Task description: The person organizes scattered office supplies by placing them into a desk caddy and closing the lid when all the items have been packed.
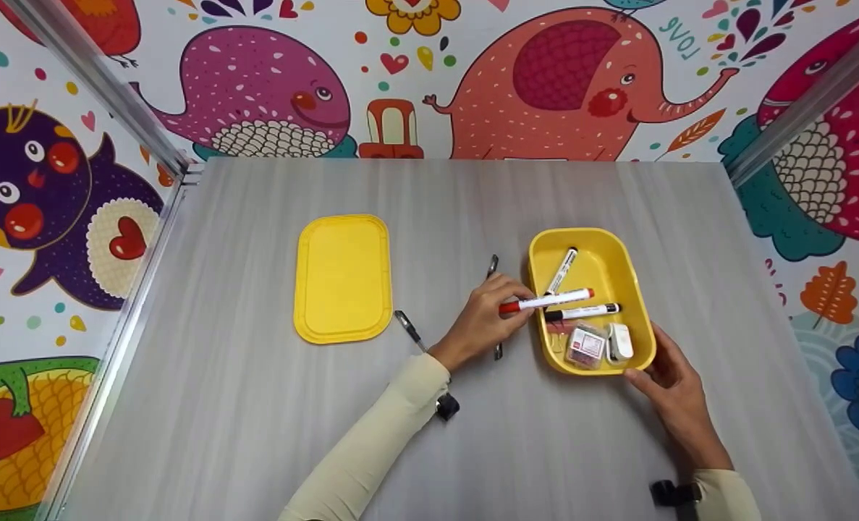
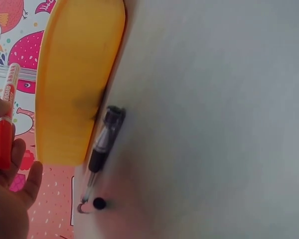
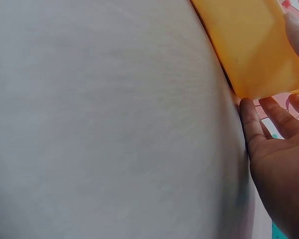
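In the head view my left hand [image 1: 488, 315] pinches a red-capped white marker [image 1: 556, 299] over the left rim of a yellow box [image 1: 635, 289]. The marker lies nearly level, its red cap toward the palm. Inside the box are two white markers with black ends, one slanted [image 1: 562, 270] and one crosswise [image 1: 585, 312]. A small clear case [image 1: 586, 346] with a white label and a small white-and-black item [image 1: 619, 342] sit at its near end. My right hand [image 1: 679, 398] rests against the box's near right corner, fingers extended along its outer wall, thumb at the front.
A yellow lid [image 1: 344, 278] lies flat on the grey table [image 1: 255, 434], left of the box. One black-gripped clear pen [image 1: 409, 329] lies beside the lid. Black pen parts [image 1: 493, 265] show above and below my left hand. Patterned walls border the table.
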### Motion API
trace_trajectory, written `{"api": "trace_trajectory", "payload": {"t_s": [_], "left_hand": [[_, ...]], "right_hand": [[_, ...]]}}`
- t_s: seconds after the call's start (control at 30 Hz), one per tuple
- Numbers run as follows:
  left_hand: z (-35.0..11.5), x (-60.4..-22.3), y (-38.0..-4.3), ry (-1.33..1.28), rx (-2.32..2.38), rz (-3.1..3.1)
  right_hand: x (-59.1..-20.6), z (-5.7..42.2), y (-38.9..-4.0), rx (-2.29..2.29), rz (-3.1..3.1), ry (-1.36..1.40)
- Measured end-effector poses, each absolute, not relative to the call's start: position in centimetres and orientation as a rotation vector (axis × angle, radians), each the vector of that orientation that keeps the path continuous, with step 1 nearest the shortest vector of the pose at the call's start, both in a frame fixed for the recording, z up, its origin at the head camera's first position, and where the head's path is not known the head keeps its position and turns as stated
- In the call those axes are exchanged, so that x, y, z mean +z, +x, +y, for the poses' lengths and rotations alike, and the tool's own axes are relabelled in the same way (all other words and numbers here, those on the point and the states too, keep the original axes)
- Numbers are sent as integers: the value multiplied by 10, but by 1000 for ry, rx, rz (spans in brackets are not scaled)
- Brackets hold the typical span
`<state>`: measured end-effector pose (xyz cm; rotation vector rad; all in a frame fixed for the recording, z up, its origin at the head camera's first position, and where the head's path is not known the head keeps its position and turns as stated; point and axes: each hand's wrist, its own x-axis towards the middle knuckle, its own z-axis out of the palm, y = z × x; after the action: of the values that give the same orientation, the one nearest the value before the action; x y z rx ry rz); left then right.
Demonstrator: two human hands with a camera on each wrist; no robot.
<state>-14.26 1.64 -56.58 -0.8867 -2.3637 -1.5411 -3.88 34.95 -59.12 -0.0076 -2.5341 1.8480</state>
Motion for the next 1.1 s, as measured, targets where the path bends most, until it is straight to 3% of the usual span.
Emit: {"api": "trace_trajectory", "payload": {"t_s": [1.1], "left_hand": [[50,-561,-143,-852,-1558,-2377]], "right_hand": [[-591,350,-39,1907,-2510,6]]}}
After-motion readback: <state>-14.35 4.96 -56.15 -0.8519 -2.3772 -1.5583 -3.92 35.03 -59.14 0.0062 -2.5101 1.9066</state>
